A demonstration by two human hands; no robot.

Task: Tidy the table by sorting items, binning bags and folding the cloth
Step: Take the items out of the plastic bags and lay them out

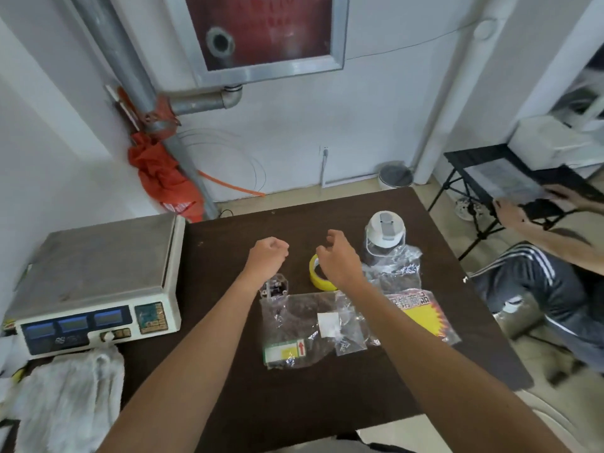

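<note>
Dark bench (212,256): my left hand (266,256) makes an empty fist; my right hand (340,261) hovers over yellow tape (315,273), fingers (331,237) loosely curled. Clear bags (294,328) lie nearer me, white cloth (68,397) by the scale (98,273).

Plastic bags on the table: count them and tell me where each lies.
4. A green-labelled bag at the middle front; a small clear bag overlapping its right edge; a red-and-yellow printed bag further right; a crumpled bag beside the jar. Overlaps may hide more.
</note>
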